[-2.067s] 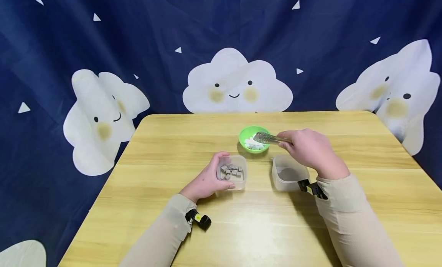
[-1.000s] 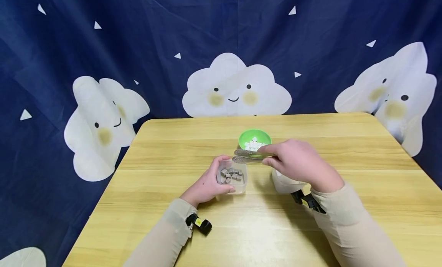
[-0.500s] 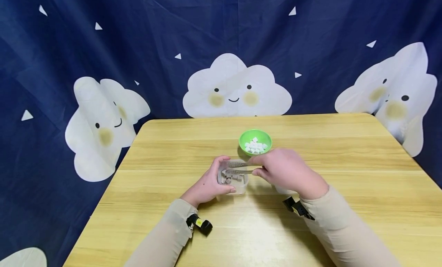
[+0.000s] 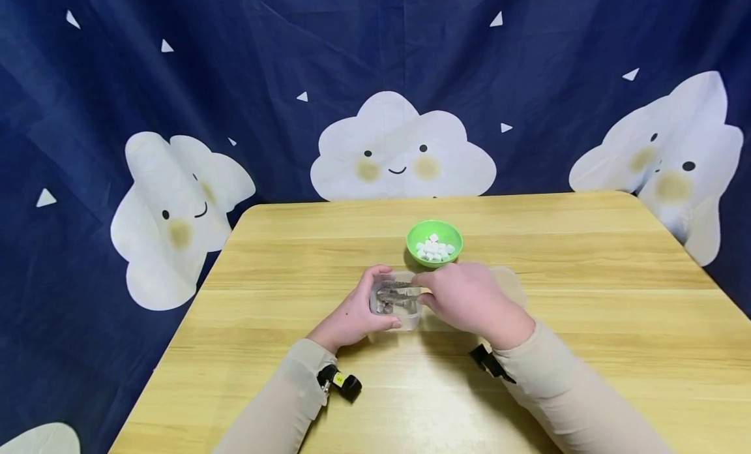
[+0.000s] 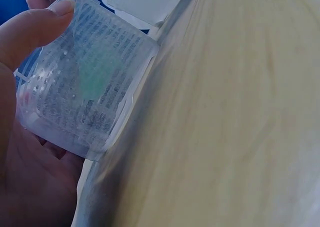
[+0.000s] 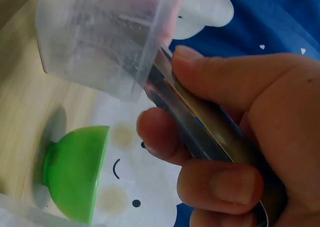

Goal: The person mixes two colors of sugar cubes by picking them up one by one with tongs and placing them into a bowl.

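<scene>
A clear plastic container (image 4: 409,321) stands on the table, gripped by my left hand (image 4: 354,316) with the thumb at its near side and fingers round the far side. Several small grey cubes (image 4: 384,307) lie in it, partly covered from view. Metal tongs (image 4: 398,285) are held in my right hand (image 4: 469,301), thumb on one arm and fingers on the other. In the right wrist view the tongs (image 6: 212,129) reach into the container (image 6: 100,42). Whether their tips pinch a cube cannot be made out.
Just behind the hands sits a green bowl (image 4: 418,233) with several white cubes (image 4: 434,250). A second plastic container (image 4: 512,283) is mostly hidden behind my right hand. The wooden table (image 4: 281,258) ends at a dark blue curtain (image 4: 264,62) with clouds.
My right hand has carried the tongs leftward and nearer, from over the green bowl down into the container with grey cubes. The left hand keeps its grip in place.
</scene>
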The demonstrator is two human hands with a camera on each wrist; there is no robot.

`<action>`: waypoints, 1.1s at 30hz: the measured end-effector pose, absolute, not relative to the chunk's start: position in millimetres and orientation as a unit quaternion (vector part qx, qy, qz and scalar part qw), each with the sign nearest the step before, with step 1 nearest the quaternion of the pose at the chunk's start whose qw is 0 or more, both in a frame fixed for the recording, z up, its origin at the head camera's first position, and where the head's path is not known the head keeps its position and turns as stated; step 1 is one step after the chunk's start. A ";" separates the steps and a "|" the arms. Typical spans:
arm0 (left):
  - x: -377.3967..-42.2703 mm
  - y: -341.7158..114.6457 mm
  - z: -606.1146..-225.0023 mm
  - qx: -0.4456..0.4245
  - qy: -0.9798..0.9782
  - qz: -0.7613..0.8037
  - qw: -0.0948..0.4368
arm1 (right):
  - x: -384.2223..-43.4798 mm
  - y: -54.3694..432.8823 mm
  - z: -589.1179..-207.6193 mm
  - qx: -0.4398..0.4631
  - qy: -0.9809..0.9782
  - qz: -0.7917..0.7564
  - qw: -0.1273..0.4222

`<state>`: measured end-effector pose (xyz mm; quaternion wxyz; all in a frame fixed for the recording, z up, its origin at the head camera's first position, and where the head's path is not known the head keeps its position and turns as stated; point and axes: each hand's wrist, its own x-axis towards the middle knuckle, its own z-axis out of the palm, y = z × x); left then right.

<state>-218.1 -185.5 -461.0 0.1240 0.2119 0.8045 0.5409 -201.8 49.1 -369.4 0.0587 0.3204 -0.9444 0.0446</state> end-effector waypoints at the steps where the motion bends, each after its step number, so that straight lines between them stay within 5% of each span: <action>1: -218.1 -185.5 -461.1 0.212 0.804 0.542 0.124 | -201.2 47.4 -369.2 0.317 -0.946 0.042 0.055; 33: -218.1 -184.4 -462.2 0.193 0.791 0.564 0.141 | -205.9 100.2 -329.9 0.334 -0.927 0.135 0.108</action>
